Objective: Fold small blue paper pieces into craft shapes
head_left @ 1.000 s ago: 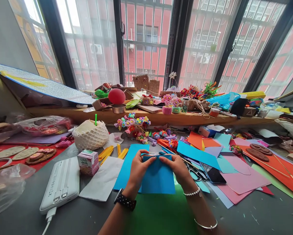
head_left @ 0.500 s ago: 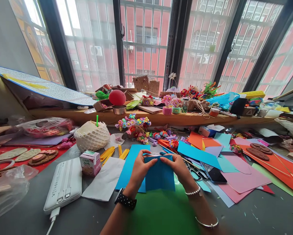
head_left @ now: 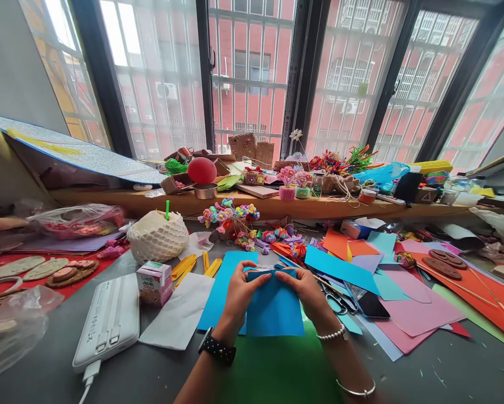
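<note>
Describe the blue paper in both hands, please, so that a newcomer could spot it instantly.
Look below the windows to the grey table. Near its middle, the left hand and right hand pinch the blue paper by its far edge. Unlike neighbouring blue sheets, it is in both hands.

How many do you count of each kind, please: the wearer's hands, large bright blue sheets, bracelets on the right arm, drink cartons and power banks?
Wearer's hands: 2
Large bright blue sheets: 3
Bracelets: 2
Drink carton: 1
Power bank: 1
Total: 9
</note>
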Available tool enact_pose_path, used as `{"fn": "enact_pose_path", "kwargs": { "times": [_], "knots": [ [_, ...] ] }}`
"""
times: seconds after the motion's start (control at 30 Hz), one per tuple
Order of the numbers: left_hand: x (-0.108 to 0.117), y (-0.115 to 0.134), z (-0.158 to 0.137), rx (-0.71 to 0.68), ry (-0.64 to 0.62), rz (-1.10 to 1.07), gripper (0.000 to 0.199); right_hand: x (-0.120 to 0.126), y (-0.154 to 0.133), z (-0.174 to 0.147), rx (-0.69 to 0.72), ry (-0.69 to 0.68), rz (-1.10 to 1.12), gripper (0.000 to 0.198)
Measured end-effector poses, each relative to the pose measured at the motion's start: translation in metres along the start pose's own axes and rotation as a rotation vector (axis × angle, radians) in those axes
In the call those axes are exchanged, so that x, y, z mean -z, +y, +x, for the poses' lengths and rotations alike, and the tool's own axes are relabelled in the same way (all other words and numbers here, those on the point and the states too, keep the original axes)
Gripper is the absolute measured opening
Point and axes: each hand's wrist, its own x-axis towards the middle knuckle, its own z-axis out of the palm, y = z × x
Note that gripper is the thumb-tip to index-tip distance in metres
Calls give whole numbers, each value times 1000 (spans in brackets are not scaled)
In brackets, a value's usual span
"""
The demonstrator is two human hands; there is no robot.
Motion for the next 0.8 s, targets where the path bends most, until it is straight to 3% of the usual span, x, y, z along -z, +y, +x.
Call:
{"fn": "enact_pose_path", "kwargs": {
  "times": [0.23,0.5,0.8],
  "knots": [
    [2,-1,2,0,-18,-3,50,0,2,2,-44,-28,93,36],
    [3,2,-1,37,-57,30,48,2,4,1,9,-16,21,29],
    [2,-3,3,133,-13,-59,56,3,7,3,-46,-55,141,29]
  ]
}}
